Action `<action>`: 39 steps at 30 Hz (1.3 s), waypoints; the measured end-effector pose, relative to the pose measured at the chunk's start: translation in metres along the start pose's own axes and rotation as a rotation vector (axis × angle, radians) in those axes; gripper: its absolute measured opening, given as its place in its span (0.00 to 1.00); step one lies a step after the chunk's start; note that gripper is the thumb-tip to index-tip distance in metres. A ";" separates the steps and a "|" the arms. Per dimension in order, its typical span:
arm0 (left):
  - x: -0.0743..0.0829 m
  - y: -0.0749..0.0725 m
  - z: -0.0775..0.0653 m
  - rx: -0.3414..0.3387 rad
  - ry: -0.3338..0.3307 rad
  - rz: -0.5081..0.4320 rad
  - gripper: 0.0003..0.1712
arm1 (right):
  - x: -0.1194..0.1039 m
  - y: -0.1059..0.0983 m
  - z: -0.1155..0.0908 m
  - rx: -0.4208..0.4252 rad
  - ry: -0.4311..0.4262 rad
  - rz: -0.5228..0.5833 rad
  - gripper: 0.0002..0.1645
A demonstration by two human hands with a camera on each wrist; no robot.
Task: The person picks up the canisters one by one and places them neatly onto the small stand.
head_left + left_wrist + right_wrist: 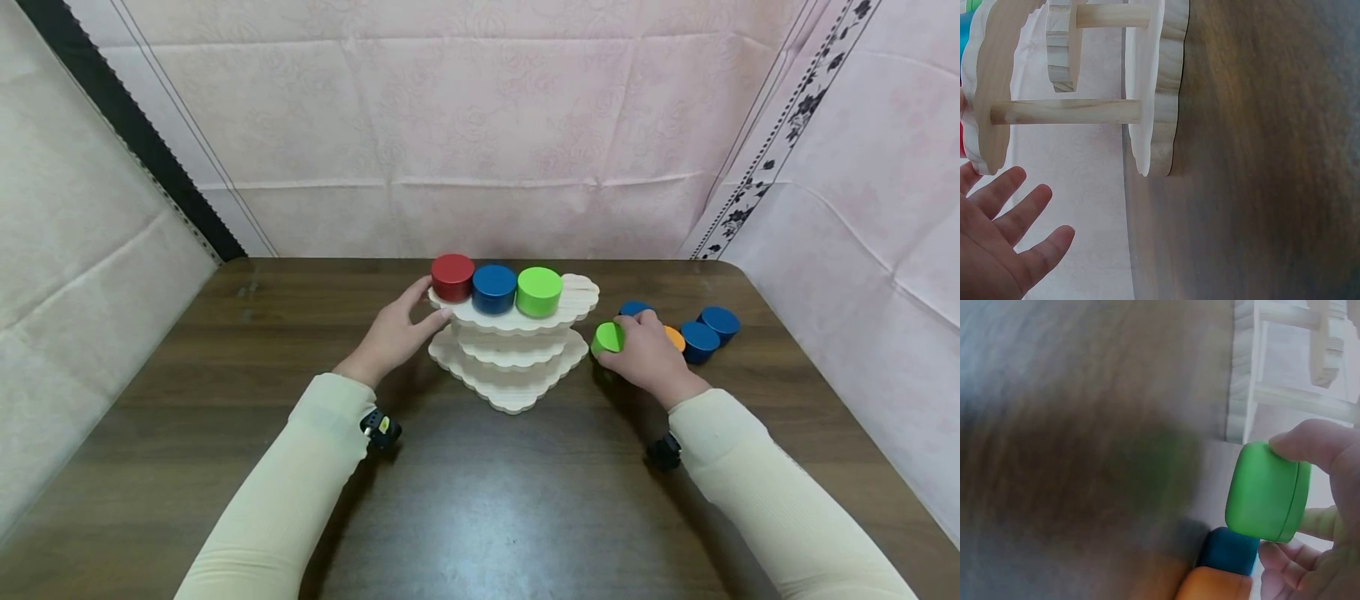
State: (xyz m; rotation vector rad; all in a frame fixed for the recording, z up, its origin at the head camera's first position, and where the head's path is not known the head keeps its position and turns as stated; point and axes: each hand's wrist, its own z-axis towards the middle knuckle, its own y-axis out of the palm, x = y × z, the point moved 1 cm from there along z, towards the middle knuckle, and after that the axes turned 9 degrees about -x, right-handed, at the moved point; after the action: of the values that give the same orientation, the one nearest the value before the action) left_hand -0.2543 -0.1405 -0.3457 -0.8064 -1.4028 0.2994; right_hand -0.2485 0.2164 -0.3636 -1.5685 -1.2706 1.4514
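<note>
My left hand [393, 337] is at the left edge of a three-tier wooden stand [573, 302] with scalloped shelves. Its thumb and fingertips reach the top shelf's edge beside a red round tin [452, 279]; in the left wrist view the other fingers [1035, 203] are spread loosely. A blue tin [494, 290] and a green tin [539, 293] sit to the right of the red one on that shelf. Just right of the stand, my right hand [651, 354] pinches another green tin [1266, 490] between thumb and fingers, and the tin is tilted.
Several tins are around and beyond the right hand: an orange one [1216, 584], partly hidden in the head view, and blue ones [701, 342] at its right. A further blue tin [633, 307] shows behind the hand. Cloth [480, 125] hangs behind the brown table [480, 517].
</note>
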 end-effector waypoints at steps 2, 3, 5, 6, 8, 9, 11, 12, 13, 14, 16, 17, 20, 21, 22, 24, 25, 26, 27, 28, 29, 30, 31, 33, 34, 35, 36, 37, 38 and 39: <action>0.000 0.000 0.000 0.001 0.000 0.000 0.44 | 0.000 -0.003 -0.002 0.011 -0.004 0.017 0.43; 0.000 0.000 0.000 0.002 0.000 0.001 0.44 | 0.000 -0.005 -0.003 0.019 -0.006 0.027 0.42; 0.001 -0.001 -0.001 0.002 0.002 0.003 0.44 | 0.000 -0.010 -0.005 0.042 -0.009 0.049 0.42; 0.001 -0.001 -0.001 0.003 0.003 0.003 0.44 | 0.000 -0.012 -0.006 0.057 -0.012 0.060 0.41; 0.001 -0.001 -0.001 0.003 0.001 0.001 0.44 | 0.000 -0.016 -0.008 0.087 -0.018 0.079 0.41; 0.001 -0.001 -0.001 0.003 -0.001 0.000 0.44 | -0.001 -0.019 -0.009 0.100 -0.022 0.086 0.41; 0.000 -0.001 -0.001 0.000 -0.004 -0.002 0.45 | -0.002 -0.023 -0.011 0.125 -0.031 0.100 0.40; 0.000 -0.001 -0.001 0.000 -0.007 -0.004 0.44 | -0.003 -0.026 -0.012 0.133 -0.036 0.107 0.40; -0.001 -0.001 0.000 -0.002 -0.009 -0.005 0.45 | -0.004 -0.028 -0.014 0.141 -0.040 0.113 0.41; -0.001 -0.001 0.000 -0.004 -0.010 -0.005 0.45 | -0.005 -0.031 -0.015 0.147 -0.044 0.119 0.41; -0.002 -0.001 0.000 -0.005 -0.008 -0.006 0.45 | -0.007 -0.035 -0.017 0.160 -0.050 0.121 0.40; -0.002 -0.001 0.000 -0.006 -0.006 -0.007 0.45 | -0.008 -0.038 -0.018 0.165 -0.052 0.122 0.40; -0.002 -0.001 0.000 -0.005 -0.002 -0.008 0.44 | -0.011 -0.045 -0.022 0.175 -0.054 0.130 0.41; -0.002 -0.001 0.000 -0.005 -0.001 -0.009 0.44 | -0.012 -0.047 -0.022 0.178 -0.055 0.132 0.41; -0.002 -0.001 0.000 -0.005 0.000 -0.009 0.44 | -0.013 -0.049 -0.023 0.180 -0.057 0.135 0.41; -0.001 -0.001 0.000 -0.005 -0.002 -0.010 0.44 | -0.015 -0.052 -0.025 0.183 -0.066 0.144 0.41; -0.001 -0.001 0.000 -0.005 -0.003 -0.010 0.45 | -0.016 -0.054 -0.025 0.186 -0.069 0.146 0.41; -0.001 -0.001 0.000 -0.005 -0.004 -0.011 0.45 | -0.017 -0.055 -0.026 0.188 -0.073 0.148 0.41; -0.001 -0.001 0.000 -0.005 -0.005 -0.011 0.45 | -0.019 -0.056 -0.026 0.191 -0.077 0.149 0.41; -0.001 -0.001 0.000 -0.005 -0.006 -0.011 0.45 | -0.020 -0.057 -0.026 0.194 -0.080 0.151 0.42; -0.001 -0.001 0.000 -0.005 -0.006 -0.010 0.45 | -0.022 -0.058 -0.027 0.194 -0.080 0.152 0.42; -0.001 -0.001 0.000 -0.005 -0.007 -0.010 0.45 | -0.023 -0.059 -0.027 0.194 -0.079 0.154 0.42; -0.001 -0.001 0.001 -0.005 -0.006 -0.009 0.45 | -0.024 -0.059 -0.027 0.194 -0.079 0.155 0.42; -0.001 -0.001 0.001 -0.007 -0.006 -0.007 0.45 | -0.027 -0.061 -0.027 0.196 -0.083 0.159 0.42; -0.001 -0.001 0.001 -0.008 -0.006 -0.007 0.45 | -0.029 -0.061 -0.028 0.197 -0.085 0.161 0.42; -0.001 -0.001 0.001 -0.010 -0.007 -0.008 0.46 | -0.030 -0.062 -0.028 0.199 -0.088 0.162 0.42; -0.001 0.000 0.001 -0.010 -0.007 -0.008 0.46 | -0.031 -0.062 -0.028 0.204 -0.095 0.163 0.42; -0.001 0.000 0.001 -0.010 -0.008 -0.008 0.46 | -0.033 -0.063 -0.028 0.208 -0.102 0.163 0.42; -0.002 0.000 0.001 -0.011 -0.009 -0.009 0.46 | -0.034 -0.064 -0.028 0.213 -0.107 0.162 0.41; -0.002 0.000 0.001 -0.010 -0.009 -0.008 0.46 | -0.036 -0.065 -0.027 0.217 -0.114 0.160 0.41</action>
State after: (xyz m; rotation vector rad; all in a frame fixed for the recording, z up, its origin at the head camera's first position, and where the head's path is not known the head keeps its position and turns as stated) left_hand -0.2558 -0.1410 -0.3470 -0.8082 -1.4165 0.2900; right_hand -0.2336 0.2082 -0.2868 -1.4875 -1.0279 1.7383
